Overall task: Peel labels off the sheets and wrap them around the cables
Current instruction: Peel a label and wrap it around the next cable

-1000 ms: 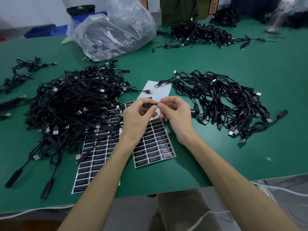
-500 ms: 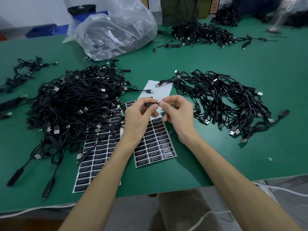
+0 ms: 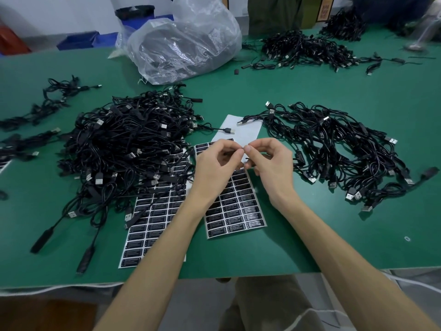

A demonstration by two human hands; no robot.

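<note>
My left hand (image 3: pixel 216 167) and my right hand (image 3: pixel 272 168) meet fingertip to fingertip above a label sheet (image 3: pixel 235 206) of black stickers. Both pinch a thin black cable with a label on it; the fingers hide most of the cable and the label. A second label sheet (image 3: pixel 152 225) lies to the left, partly under a big heap of black USB cables (image 3: pixel 124 151). Another cable pile (image 3: pixel 338 149) spreads out on the right. A bare white backing sheet (image 3: pixel 245 132) lies just beyond my hands.
A clear plastic bag (image 3: pixel 183 44) with dark contents sits at the back of the green table (image 3: pixel 334 235). More cable piles (image 3: pixel 305 48) lie at the far right and loose cables (image 3: pixel 47 99) at the far left. The table's front edge runs just below the sheets.
My fingertips have closed over the black label; it showed between them a second ago and is now hidden. Both hands stay in nearly the same place.
</note>
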